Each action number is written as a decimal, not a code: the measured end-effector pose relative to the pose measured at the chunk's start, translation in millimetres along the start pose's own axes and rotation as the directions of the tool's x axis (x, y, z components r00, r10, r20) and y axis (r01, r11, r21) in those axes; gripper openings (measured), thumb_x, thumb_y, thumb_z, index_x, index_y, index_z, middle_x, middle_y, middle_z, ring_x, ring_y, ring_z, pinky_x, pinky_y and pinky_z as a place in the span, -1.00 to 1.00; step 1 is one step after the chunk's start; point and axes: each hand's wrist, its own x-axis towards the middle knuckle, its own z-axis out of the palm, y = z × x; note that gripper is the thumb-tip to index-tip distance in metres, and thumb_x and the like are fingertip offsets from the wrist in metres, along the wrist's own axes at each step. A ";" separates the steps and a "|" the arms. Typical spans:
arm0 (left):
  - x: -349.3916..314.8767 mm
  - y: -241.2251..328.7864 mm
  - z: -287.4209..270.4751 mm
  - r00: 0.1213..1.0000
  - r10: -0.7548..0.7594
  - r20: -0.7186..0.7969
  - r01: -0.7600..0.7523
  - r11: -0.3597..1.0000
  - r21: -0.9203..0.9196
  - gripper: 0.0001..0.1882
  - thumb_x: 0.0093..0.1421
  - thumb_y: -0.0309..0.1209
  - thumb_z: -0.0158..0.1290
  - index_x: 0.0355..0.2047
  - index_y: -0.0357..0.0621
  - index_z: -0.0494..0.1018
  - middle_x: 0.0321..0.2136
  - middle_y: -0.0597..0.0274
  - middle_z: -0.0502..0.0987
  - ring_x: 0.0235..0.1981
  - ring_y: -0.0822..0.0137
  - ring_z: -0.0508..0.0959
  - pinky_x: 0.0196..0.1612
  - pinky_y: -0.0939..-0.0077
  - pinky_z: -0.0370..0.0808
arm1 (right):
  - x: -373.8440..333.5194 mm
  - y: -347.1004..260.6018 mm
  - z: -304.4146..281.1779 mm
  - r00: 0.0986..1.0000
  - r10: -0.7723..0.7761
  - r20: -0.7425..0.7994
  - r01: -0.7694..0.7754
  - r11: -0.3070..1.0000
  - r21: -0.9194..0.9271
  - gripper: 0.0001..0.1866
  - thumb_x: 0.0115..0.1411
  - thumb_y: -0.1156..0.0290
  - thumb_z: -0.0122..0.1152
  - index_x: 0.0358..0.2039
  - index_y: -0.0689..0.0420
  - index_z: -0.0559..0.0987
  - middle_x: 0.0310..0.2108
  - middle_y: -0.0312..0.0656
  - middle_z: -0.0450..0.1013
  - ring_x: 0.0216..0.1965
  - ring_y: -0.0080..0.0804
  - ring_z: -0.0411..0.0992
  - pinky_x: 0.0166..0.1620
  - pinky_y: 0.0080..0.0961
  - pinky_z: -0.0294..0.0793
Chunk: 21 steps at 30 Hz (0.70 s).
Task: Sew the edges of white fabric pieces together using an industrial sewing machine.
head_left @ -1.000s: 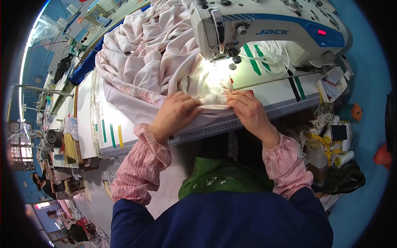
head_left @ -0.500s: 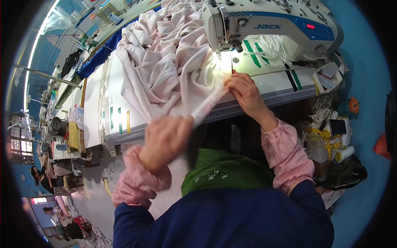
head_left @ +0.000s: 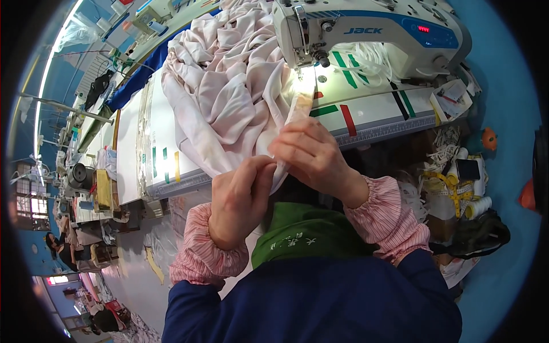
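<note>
A pale pink fabric [head_left: 229,86] lies in heaped folds on the white sewing table, left of the sewing machine [head_left: 366,34]. One folded edge of it runs from under the lit needle area down toward me and over the table's front edge. My left hand [head_left: 243,194] pinches this edge just off the table front, thumb against fingers. Close by on its right, my right hand [head_left: 309,151] also grips the edge, fingers curled over it. The hands nearly touch. Whatever lies beneath my right fingers is hidden.
A ruler strip [head_left: 394,123] lines the table's front edge, with coloured tape marks nearby. White cord [head_left: 377,66] lies coiled behind the machine arm. At right sit a small open box [head_left: 452,103], a yellow measuring tape [head_left: 452,188], thread spools and a phone [head_left: 468,169].
My right hand has come away from near the needle, toward me and left. My left hand has moved in beside it. The fabric edge, stretched between them before, now hangs over the table front.
</note>
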 end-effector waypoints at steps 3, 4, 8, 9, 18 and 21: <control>-7.8 -0.9 7.5 0.988 0.155 0.022 -0.156 0.979 0.128 -0.90 0.07 -0.53 0.15 -0.39 -0.20 0.48 -0.58 0.13 0.51 -0.60 0.15 0.54 -0.54 0.34 0.43 | -7.5 -6.8 -16.8 1.000 -0.031 -0.004 0.031 0.999 -0.013 -0.71 -0.15 0.54 0.31 -0.31 0.18 0.60 -0.33 -0.25 0.52 -0.21 -0.24 0.49 -0.17 -0.35 0.50; -12.8 0.1 14.1 0.943 0.330 0.037 -0.332 0.927 0.174 -0.88 0.00 -0.53 0.14 -0.41 -0.21 0.47 -0.57 0.12 0.50 -0.58 0.15 0.54 -0.50 0.38 0.46 | -12.6 -9.6 -25.9 1.000 -0.017 -0.001 0.017 0.999 -0.038 -0.73 -0.15 0.54 0.29 -0.34 0.20 0.61 -0.36 -0.24 0.52 -0.25 -0.24 0.50 -0.22 -0.37 0.52; -25.4 -10.7 84.7 0.683 0.699 0.214 -0.685 0.714 -0.145 -0.70 -0.11 -0.48 0.08 -0.29 -0.29 0.48 -0.44 0.06 0.50 -0.41 0.16 0.57 -0.29 0.47 0.55 | -34.7 -13.6 -54.5 0.999 0.033 0.004 -0.032 0.993 -0.113 -0.76 -0.17 0.55 0.25 -0.39 0.27 0.60 -0.40 -0.16 0.53 -0.32 -0.23 0.52 -0.31 -0.39 0.52; -22.5 -26.0 106.3 0.668 0.662 0.339 -0.649 0.742 -0.168 -0.69 -0.04 -0.47 0.05 -0.23 -0.31 0.49 -0.39 0.05 0.52 -0.36 0.19 0.58 -0.26 0.50 0.56 | -40.1 -14.1 -56.6 0.999 0.038 0.009 -0.036 0.993 -0.112 -0.76 -0.17 0.55 0.25 -0.39 0.27 0.60 -0.40 -0.16 0.53 -0.32 -0.23 0.52 -0.31 -0.39 0.52; -60.8 -140.2 1.4 0.899 -0.187 0.397 -0.190 0.650 0.736 -0.78 0.14 -0.24 0.15 -0.28 -0.09 0.57 -0.23 0.11 0.57 -0.14 0.27 0.57 -0.28 0.37 0.55 | -97.7 -1.4 -38.3 0.938 0.167 0.304 -0.121 0.979 -0.164 -0.85 -0.07 0.48 0.21 -0.43 0.21 0.56 -0.40 -0.21 0.50 -0.27 -0.35 0.50 -0.20 -0.41 0.50; -38.0 -62.0 13.2 0.857 -0.159 0.490 0.078 0.980 0.183 -0.83 0.05 -0.43 0.22 -0.33 -0.19 0.56 -0.44 0.12 0.61 -0.54 0.07 0.60 -0.36 0.23 0.55 | -106.0 1.6 -34.6 0.927 0.181 0.328 -0.139 0.979 -0.147 -0.86 -0.06 0.48 0.21 -0.43 0.21 0.56 -0.40 -0.21 0.50 -0.28 -0.35 0.50 -0.20 -0.42 0.50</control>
